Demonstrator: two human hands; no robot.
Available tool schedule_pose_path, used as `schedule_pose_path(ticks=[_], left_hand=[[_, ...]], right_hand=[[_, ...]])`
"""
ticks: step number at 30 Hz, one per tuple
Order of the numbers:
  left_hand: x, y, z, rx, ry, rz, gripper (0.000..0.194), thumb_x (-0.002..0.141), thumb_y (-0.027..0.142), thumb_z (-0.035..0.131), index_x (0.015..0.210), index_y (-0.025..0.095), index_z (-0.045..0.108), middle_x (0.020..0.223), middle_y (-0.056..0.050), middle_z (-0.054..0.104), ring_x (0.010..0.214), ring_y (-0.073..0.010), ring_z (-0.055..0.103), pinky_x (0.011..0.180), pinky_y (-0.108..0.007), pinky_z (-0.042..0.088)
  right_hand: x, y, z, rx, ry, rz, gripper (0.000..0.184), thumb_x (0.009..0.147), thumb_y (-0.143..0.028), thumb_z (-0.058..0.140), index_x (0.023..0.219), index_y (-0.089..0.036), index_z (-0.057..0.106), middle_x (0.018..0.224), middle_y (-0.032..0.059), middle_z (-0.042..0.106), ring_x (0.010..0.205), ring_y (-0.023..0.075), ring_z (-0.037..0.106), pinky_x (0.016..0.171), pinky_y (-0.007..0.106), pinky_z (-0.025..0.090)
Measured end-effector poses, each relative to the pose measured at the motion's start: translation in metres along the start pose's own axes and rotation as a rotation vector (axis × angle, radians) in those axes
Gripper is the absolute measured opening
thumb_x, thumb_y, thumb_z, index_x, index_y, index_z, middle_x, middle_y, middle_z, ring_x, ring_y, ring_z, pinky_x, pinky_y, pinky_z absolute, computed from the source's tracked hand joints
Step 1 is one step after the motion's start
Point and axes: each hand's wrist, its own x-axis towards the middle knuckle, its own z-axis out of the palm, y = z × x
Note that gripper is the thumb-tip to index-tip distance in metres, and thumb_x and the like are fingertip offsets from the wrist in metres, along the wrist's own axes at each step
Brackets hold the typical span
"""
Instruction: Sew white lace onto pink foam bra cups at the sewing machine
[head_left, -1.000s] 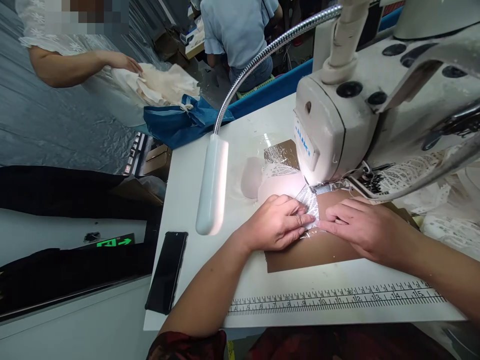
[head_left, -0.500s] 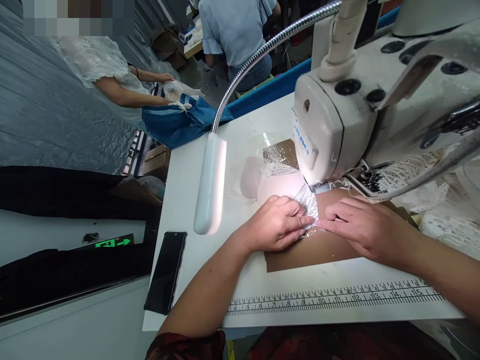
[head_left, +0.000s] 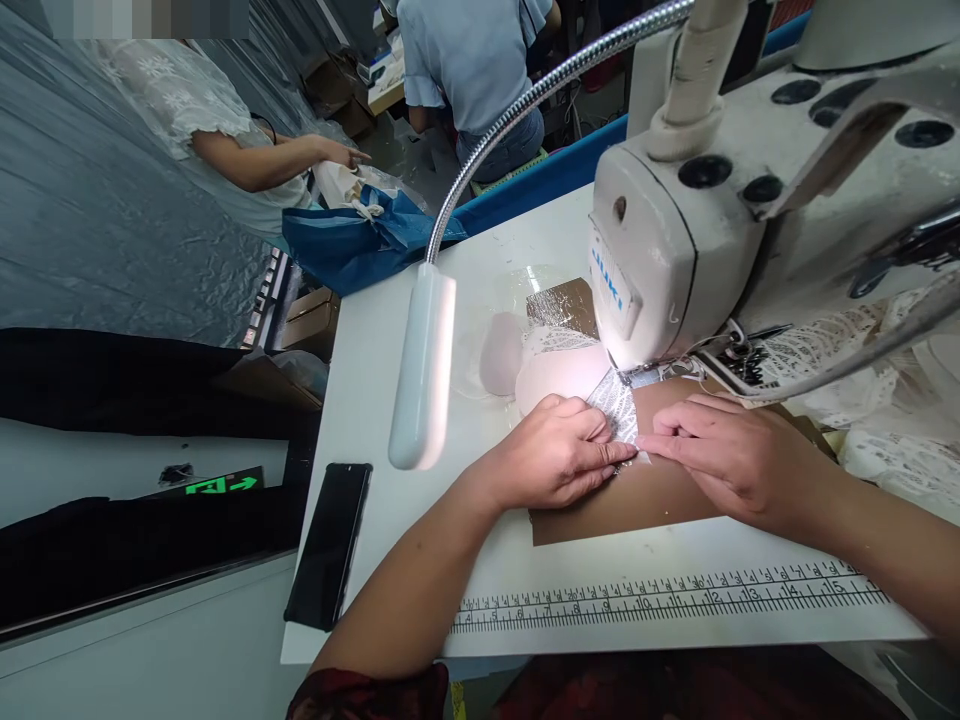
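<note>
White patterned lace (head_left: 616, 408) runs from under the needle area of the sewing machine (head_left: 645, 270) toward me, joined to a pale pink moulded cup (head_left: 559, 375) on its left. My left hand (head_left: 559, 455) presses its closed fingers on the lace's near end. From the other side, my right hand (head_left: 727, 450) pinches the same end at the tip of its index finger, the other fingers curled in. The two hands' fingertips almost meet there. Under both hands lies a brown sheet (head_left: 600, 520) on the white table (head_left: 420, 560). My fingers partly hide the lace edge.
A lit lamp (head_left: 421, 370) on a flexible metal neck hangs left of the machine. A black phone (head_left: 328, 545) lies at the table's left edge, and a printed ruler (head_left: 660, 598) along the front. More lace (head_left: 900, 465) is piled right. A person (head_left: 240, 150) stands beyond blue cloth (head_left: 345, 240).
My fingertips have shifted slightly nearer me and to the right along the lace's end. The standing person has moved right, hands now over pale cloth by the blue cloth.
</note>
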Motion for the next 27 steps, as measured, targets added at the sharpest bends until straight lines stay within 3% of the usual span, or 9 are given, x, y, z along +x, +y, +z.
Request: schedule_pose_path(ticks=[4, 10, 15, 27], left_hand=[[0.0, 0.0, -0.001, -0.003, 0.01, 0.0, 0.031, 0.096, 0.035, 0.047, 0.121, 0.028, 0.065, 0.097, -0.008, 0.061, 0.089, -0.019, 0.054, 0.082, -0.036, 0.043], [0.01, 0.001, 0.001, 0.069, 0.125, -0.085, 0.036, 0.098, 0.029, 0.043, 0.127, 0.015, 0.059, 0.132, -0.014, 0.059, 0.106, -0.0244, 0.057, 0.088, -0.04, 0.049], [0.017, 0.002, 0.002, 0.183, 0.07, -0.148, 0.038, 0.097, 0.028, 0.044, 0.129, 0.012, 0.057, 0.135, -0.013, 0.058, 0.104, -0.0254, 0.058, 0.086, -0.042, 0.051], [0.02, 0.001, 0.008, 0.248, 0.117, -0.181, 0.04, 0.099, 0.03, 0.041, 0.129, 0.009, 0.058, 0.137, -0.014, 0.057, 0.104, -0.0268, 0.057, 0.084, -0.042, 0.05]], right_hand=[[-0.001, -0.003, 0.001, -0.069, 0.001, -0.057, 0.041, 0.08, -0.001, 0.039, 0.105, -0.019, 0.066, 0.089, 0.0059, 0.062, 0.081, 0.0193, 0.05, 0.07, 0.032, 0.035], [-0.002, -0.004, 0.003, -0.06, -0.01, -0.069, 0.042, 0.075, 0.002, 0.042, 0.103, -0.017, 0.066, 0.086, 0.0062, 0.06, 0.081, 0.0199, 0.049, 0.072, 0.033, 0.036], [-0.001, -0.005, 0.003, -0.047, 0.0, -0.054, 0.043, 0.072, 0.003, 0.042, 0.1, -0.018, 0.067, 0.088, 0.0071, 0.062, 0.082, 0.02, 0.049, 0.072, 0.033, 0.037], [0.001, -0.002, 0.003, -0.102, 0.027, 0.002, 0.039, 0.074, 0.001, 0.045, 0.099, -0.019, 0.067, 0.084, 0.0045, 0.06, 0.082, 0.0194, 0.051, 0.066, 0.031, 0.033]])
